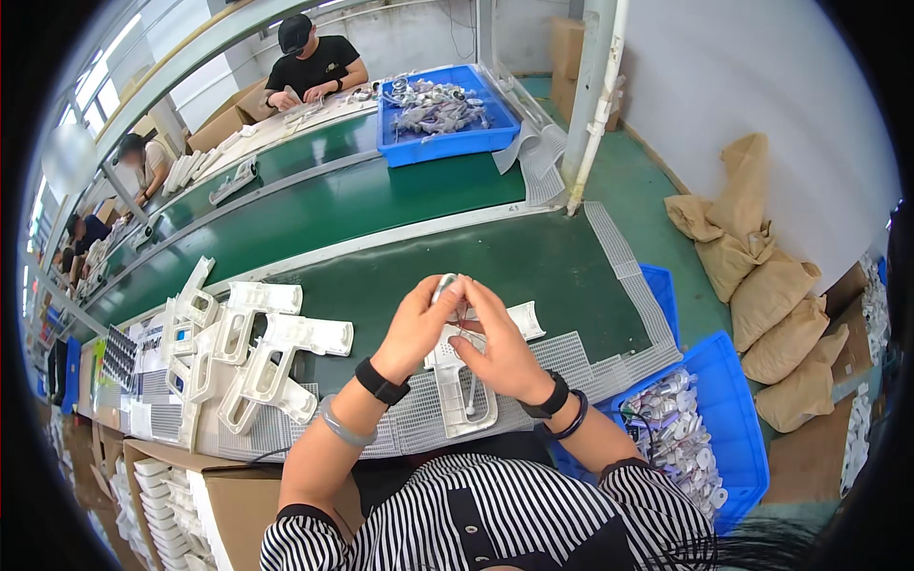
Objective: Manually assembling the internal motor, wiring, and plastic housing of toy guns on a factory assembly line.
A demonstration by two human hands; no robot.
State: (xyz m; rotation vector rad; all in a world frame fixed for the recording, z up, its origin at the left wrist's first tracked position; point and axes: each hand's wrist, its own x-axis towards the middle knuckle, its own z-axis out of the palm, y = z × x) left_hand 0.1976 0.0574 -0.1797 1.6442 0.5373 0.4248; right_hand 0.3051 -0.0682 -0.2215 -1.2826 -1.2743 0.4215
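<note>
Both my hands meet over the work surface around a small white, rounded part (pixel 445 285) with thin dark wires (pixel 464 317) hanging from it. My left hand (pixel 419 324) pinches the part between thumb and fingers. From the other side, my right hand (pixel 500 347) has its fingertips closed at the same part, next to the wires; the exact grip is partly hidden. Under my hands lies a white plastic handle housing (pixel 454 404), its hollow inside facing up and its middle covered by my hands. A pile of similar white housings (pixel 271 352) lies to my left.
At my right stands a blue crate (pixel 733 409) filled with small white parts (pixel 676 438). Another blue tray (pixel 447 147) of parts sits across the green conveyor (pixel 324 209). Brown sacks (pixel 781 324) lean by the wall. Co-workers (pixel 319 67) sit opposite. A cardboard box (pixel 238 495) stands lower left.
</note>
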